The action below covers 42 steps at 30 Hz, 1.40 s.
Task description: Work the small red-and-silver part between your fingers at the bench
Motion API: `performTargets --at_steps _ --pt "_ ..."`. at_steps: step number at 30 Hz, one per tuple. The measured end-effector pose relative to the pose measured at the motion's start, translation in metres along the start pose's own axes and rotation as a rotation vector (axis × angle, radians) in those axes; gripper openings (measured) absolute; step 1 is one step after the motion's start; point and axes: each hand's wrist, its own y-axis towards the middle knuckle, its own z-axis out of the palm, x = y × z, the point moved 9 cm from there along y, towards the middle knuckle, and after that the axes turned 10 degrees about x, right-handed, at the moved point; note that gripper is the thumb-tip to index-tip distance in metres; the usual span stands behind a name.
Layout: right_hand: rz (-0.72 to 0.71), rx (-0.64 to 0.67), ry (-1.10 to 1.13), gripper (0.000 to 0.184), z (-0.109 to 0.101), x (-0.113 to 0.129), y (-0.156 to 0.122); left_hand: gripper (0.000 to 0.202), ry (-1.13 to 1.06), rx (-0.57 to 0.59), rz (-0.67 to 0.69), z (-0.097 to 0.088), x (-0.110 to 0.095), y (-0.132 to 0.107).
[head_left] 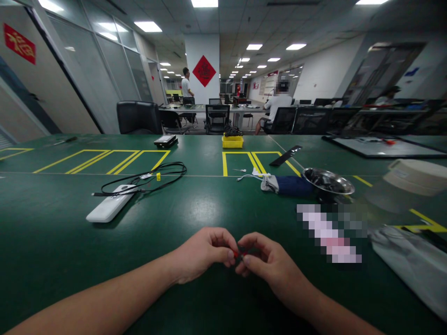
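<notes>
My left hand (pixel 206 251) and my right hand (pixel 267 265) meet fingertip to fingertip above the green table (pixel 195 302). Both are closed in a pinch. Between them shows a small red piece (pixel 236 254), mostly covered by the fingers, too small to tell its kind. The left thumb and forefinger grip its left side, and the right thumb and fingers close on its right side. Whether it is one piece or two joined parts I cannot tell.
To the left lies a white power bank (pixel 110 207) with a looped black cable (pixel 183 170). Farther back are a black box-shaped object (pixel 166 141) and a yellow bin (pixel 232 142). On the right are a blue pouch (pixel 293 185), a metal bowl (pixel 330 181) and a lidded container (pixel 394 195). People sit and stand beyond.
</notes>
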Motion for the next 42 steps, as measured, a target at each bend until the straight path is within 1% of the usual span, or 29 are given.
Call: performTargets --at_steps 3,9,14,20,25,32,42 --pt "-0.006 -0.014 0.03 0.019 -0.0019 -0.0023 -0.0001 0.012 -0.009 -0.016 0.01 -0.0007 -0.0014 -0.0003" --pt "0.007 -0.059 0.087 0.017 -0.0053 -0.0074 0.0001 0.014 -0.052 -0.021 -0.018 -0.0002 -0.0003 -0.001" --pt "0.014 -0.038 0.093 0.017 -0.0031 -0.0068 -0.0001 0.014 -0.024 -0.015 -0.028 0.0002 0.001 -0.0011" --pt "0.011 -0.027 0.061 0.022 -0.0025 -0.0072 -0.0002 0.014 -0.02 -0.01 -0.014 0.0008 0.0 -0.0005" --pt "-0.012 -0.034 0.046 0.021 -0.004 -0.0064 -0.0001 0.014 -0.015 -0.01 -0.023 0.001 0.0 -0.0006" --pt "-0.006 -0.023 0.033 0.02 -0.0035 -0.0055 0.0003 0.015 -0.028 -0.012 -0.004 0.0012 -0.0007 -0.001" --pt "0.003 -0.016 0.019 0.022 -0.0028 -0.0046 0.0002 0.015 -0.007 -0.015 -0.022 0.0007 0.0003 -0.0011"
